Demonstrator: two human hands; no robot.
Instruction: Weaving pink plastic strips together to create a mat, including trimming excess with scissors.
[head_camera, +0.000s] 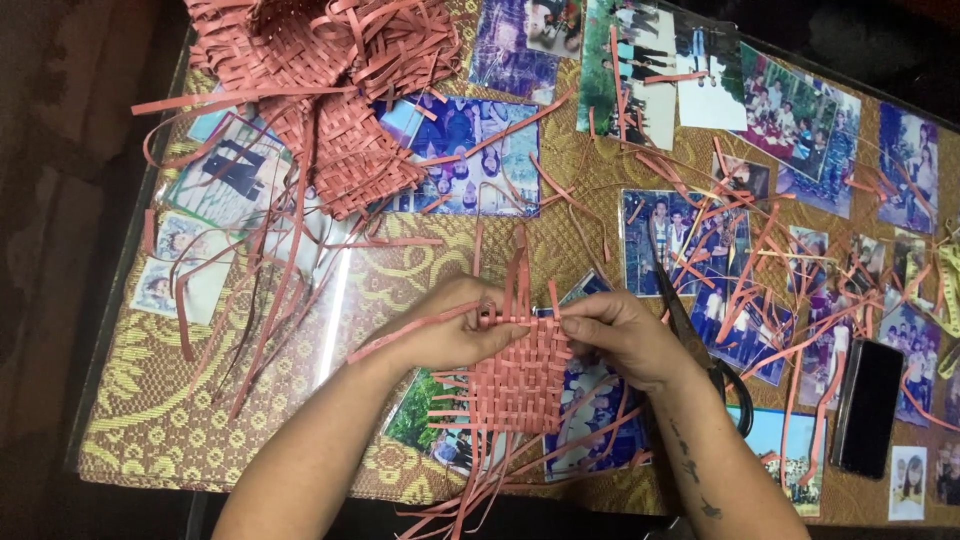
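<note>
A small square mat woven from pink paper strips (515, 385) lies at the table's near edge, with loose strip ends sticking out on all sides. My left hand (450, 325) pinches the mat's upper left edge and a long strip running left. On the upper right edge, my right hand (620, 335) grips the weave, fingers curled on the strips. Both hands meet at the top of the mat.
A pile of woven pink pieces (330, 90) sits at the far left. Loose strips (740, 260) litter the glass-topped table (150, 400) over photographs and gold cloth. Scissors (700, 340) lie right of my hand. A black phone (868, 405) rests near the right edge.
</note>
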